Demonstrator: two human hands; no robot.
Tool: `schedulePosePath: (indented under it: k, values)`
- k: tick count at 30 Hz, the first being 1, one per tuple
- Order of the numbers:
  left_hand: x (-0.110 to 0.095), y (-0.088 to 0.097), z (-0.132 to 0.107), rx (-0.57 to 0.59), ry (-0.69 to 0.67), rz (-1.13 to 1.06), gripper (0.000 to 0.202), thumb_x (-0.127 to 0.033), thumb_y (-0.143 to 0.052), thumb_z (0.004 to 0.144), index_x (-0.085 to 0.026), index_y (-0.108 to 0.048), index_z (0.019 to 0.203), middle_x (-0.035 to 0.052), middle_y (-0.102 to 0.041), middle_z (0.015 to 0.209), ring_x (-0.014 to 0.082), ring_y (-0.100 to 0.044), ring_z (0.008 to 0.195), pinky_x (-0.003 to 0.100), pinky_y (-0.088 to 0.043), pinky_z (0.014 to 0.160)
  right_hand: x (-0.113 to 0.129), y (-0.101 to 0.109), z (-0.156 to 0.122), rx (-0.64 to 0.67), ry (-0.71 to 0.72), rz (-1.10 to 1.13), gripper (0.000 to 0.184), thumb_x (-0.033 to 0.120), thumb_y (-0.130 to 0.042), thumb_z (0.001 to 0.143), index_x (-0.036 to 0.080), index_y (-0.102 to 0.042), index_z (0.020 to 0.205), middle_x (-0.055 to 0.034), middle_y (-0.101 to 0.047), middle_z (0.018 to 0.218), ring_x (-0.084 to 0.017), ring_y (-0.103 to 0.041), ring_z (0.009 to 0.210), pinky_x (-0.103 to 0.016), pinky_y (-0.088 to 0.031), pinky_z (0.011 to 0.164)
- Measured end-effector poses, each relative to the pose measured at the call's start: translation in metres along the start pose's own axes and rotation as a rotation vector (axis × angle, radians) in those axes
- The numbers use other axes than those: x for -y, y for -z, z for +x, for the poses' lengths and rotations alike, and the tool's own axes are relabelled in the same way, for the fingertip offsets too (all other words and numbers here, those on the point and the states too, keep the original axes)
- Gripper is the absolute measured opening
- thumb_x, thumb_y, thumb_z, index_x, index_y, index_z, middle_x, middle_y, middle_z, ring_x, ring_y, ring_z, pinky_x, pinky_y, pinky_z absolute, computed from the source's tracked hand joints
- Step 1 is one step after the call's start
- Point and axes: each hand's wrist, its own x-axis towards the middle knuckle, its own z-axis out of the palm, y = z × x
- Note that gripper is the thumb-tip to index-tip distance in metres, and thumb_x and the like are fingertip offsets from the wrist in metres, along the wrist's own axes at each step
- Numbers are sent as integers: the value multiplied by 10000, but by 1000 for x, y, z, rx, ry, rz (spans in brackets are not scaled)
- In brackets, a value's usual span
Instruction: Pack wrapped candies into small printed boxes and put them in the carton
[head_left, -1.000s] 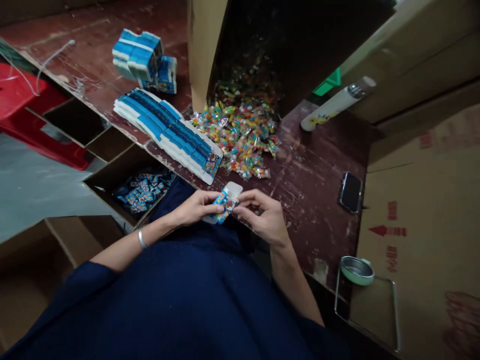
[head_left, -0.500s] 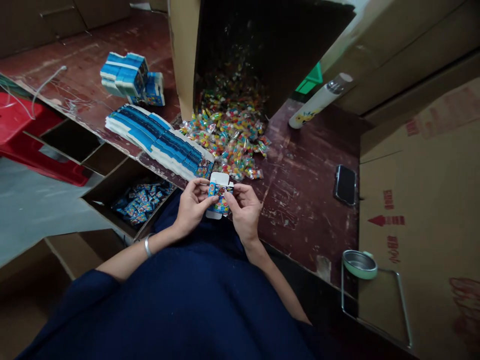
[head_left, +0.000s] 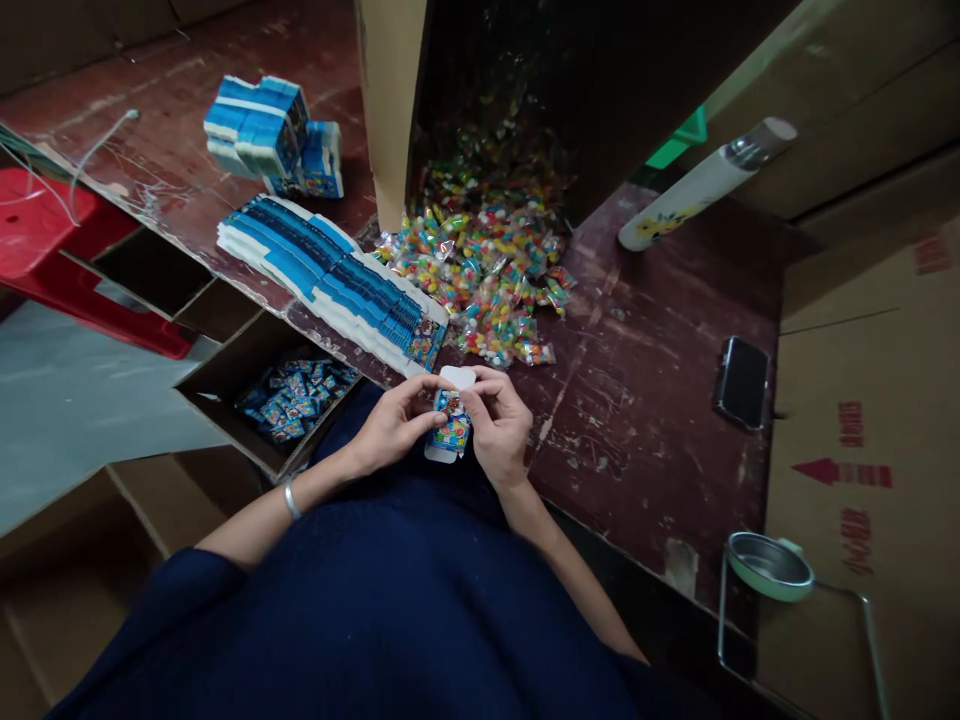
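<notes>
Between both hands, close to my body, is a small printed candy box (head_left: 452,432) with white flaps at its top and bottom ends. My left hand (head_left: 391,425) pinches the box's left side between thumb and fingers. On its right upper edge, my right hand (head_left: 499,420) grips near the top flap with thumb and forefinger. Just beyond, a long row of flat blue boxes (head_left: 330,275) lies stacked along the table. Clear wrapped packets of coloured candies (head_left: 487,290) spill out of a large carton (head_left: 388,110) behind.
Bundled blue boxes (head_left: 259,125) stand at the back left. Below the table edge, a carton (head_left: 217,375) holds small filled boxes (head_left: 296,400). A red stool (head_left: 52,230) is farther left. To the right are a flask (head_left: 697,190), a phone (head_left: 742,380) and a green-rimmed cup (head_left: 772,567).
The view has shifted, so the table things sit farther right. My right fingers have moved up to the box's top flap, while my left hand keeps its hold.
</notes>
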Motion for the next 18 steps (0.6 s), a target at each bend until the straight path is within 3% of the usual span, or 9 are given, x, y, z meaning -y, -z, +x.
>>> schedulePosePath:
  k: [3, 6, 12, 15, 18]
  values:
    - [0, 2, 3, -85, -24, -40, 408, -292, -842, 789, -201, -578, 1086, 32, -640, 1033, 157, -663, 905, 242, -570, 788, 5, -4, 4, -20, -64, 127, 266, 437, -787, 881, 253, -618, 971, -31, -728, 953, -196, -714, 882, -353, -595, 832]
    - [-1, 7, 3, -105, -1, -9, 430, -233, -837, 775, -207, -555, 1098, 19, -616, 1009, 136, -659, 869, 212, -559, 739, 9, -2, 10, 94, -131, 160, 285, 460, -830, 837, 243, -650, 879, -11, -703, 846, -178, -678, 799, -325, -578, 780]
    - [-5, 19, -5, 6, 0, 89, 450, -147, -724, 854, -211, -539, 1259, 63, -691, 1091, 189, -729, 983, 320, -605, 898, 10, 11, 26, 294, -407, 198, 333, 454, -927, 707, 218, -736, 844, -19, -739, 860, -174, -670, 780, -319, -561, 752]
    - [-6, 20, -6, 54, -34, 137, 493, -141, -693, 886, -214, -529, 1346, 91, -711, 1160, 221, -736, 1066, 363, -609, 955, 10, 15, 33, 354, -448, 225, 327, 432, -948, 672, 206, -735, 775, -13, -736, 808, -165, -659, 747, -310, -549, 728]
    - [-7, 20, -6, 72, -76, 183, 495, -149, -677, 908, -211, -551, 1383, 107, -711, 1240, 234, -713, 1142, 365, -613, 971, 12, 14, 35, 331, -449, 221, 318, 415, -953, 658, 202, -735, 745, -10, -733, 780, -157, -650, 726, -296, -537, 699]
